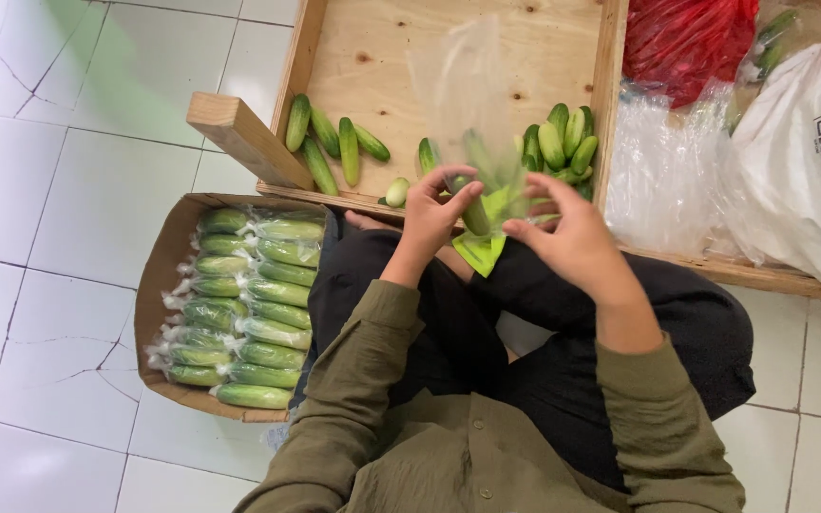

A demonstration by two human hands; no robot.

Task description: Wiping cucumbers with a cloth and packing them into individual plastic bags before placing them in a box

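Olive sleeves fill the bottom edge. At nine o'clock a carton (159, 285) holds bagged cucumbers (249, 313). Left hand (429, 214) pinches a cucumber (474, 217) into a clear bag (467, 95); right hand (572, 233), fingers curled, grips the bag's green edge. Thin film could slip or tear if pushed hard, dropping the cucumber on the lap. At twelve o'clock, a wooden crate (610, 76) with loose cucumbers (558, 142); plastic sacks (800, 161) crowd two o'clock.

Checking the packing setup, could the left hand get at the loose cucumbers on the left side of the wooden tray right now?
Probably yes. The loose cucumbers lie uncovered in the wooden tray just beyond the left hand, but that hand is busy gripping a cucumber in a clear bag.
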